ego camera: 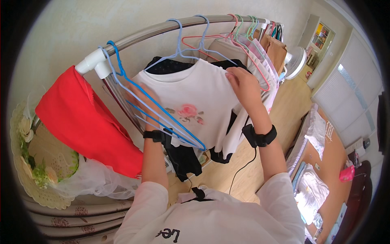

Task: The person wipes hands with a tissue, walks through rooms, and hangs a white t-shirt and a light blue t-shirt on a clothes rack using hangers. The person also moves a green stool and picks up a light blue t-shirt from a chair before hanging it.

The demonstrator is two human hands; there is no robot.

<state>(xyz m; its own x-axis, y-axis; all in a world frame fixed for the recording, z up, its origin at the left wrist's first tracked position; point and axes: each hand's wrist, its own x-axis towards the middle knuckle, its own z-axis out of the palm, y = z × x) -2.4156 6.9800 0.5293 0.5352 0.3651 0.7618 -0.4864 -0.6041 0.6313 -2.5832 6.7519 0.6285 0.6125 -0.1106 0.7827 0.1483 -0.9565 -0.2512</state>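
A white shirt (210,91) with a pink rose print hangs on a light blue hanger (179,39) from the metal clothes rail (146,31). My right hand (243,84) grips the shirt at its shoulder on the right, fingers bent over the cloth. My left hand (143,94) is at the shirt's other shoulder, partly behind two empty blue hangers (158,102); its fingers are blurred and partly covered, so its grip cannot be told. A black garment (170,66) hangs just behind the white shirt on another light blue hanger.
A red cloth (88,122) drapes over the rail's left end. Below it is a straw hat (45,149) with artificial flowers and white tulle. More clothes on pink and green hangers (251,27) hang to the right. A white fan (295,62) stands beyond, and a bed (332,164) with folded clothes lies right.
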